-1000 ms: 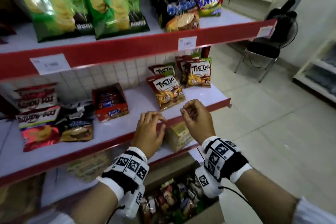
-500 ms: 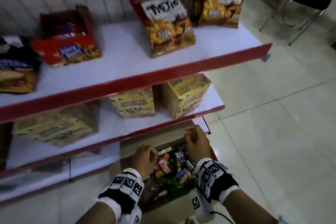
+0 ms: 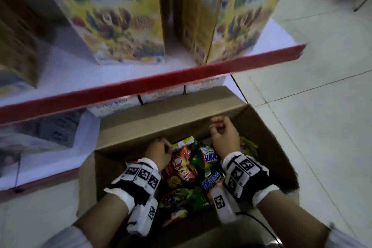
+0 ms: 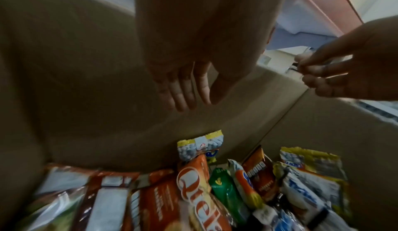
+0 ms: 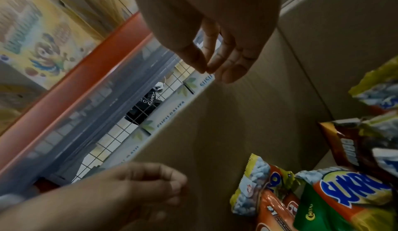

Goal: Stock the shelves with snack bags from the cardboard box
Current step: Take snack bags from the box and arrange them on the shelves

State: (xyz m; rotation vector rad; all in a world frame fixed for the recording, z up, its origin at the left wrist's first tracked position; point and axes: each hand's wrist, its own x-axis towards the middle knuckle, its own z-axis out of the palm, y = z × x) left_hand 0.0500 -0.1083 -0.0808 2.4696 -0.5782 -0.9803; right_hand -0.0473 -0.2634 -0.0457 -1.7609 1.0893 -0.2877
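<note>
Two bare hands above one open cardboard box (image 3: 128,169) on the floor, its far wall against the lowest red-edged shelf (image 3: 161,82). Left hand (image 3: 159,152), near the box's far-left corner: fingers extended and relaxed, empty. Right hand (image 3: 224,137), at the far wall toward the right corner: fingers loosely curled, empty. Snack bags (image 3: 184,169) fill the box floor, untouched. Yellow cartons (image 3: 120,16) stand on the shelf.
</note>
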